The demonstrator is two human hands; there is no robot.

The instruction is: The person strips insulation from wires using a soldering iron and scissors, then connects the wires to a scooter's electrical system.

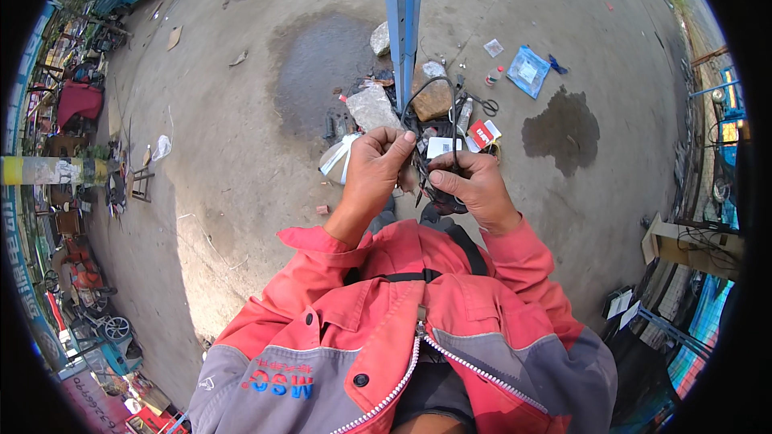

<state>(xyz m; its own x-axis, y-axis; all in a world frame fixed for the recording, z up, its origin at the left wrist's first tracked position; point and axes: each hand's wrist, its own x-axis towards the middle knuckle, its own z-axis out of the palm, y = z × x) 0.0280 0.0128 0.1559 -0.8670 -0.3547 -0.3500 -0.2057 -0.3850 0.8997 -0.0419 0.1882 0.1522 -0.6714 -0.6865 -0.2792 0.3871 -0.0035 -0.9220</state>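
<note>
A black cable (452, 96) rises in a loop between my two hands, in front of the foot of a blue metal post (402, 24). My left hand (371, 165) is closed, thumb against forefinger, at the cable's left end. The right hand (476, 186) pinches the other side of the loop between thumb and curled fingers. Below and between the hands hang dark strands, partly hidden by the fingers. Just beyond my right hand lie a white box (443, 147), a red and white box (482, 135) and a clear bottle (465, 115).
Rough stones (371, 108) and a brown block (432, 98) crowd the post's base. Scissors (487, 104), a small red-capped bottle (494, 75) and a blue plastic packet (528, 71) lie to the right. Wet patches (561, 130) mark the concrete. Clutter lines the left edge.
</note>
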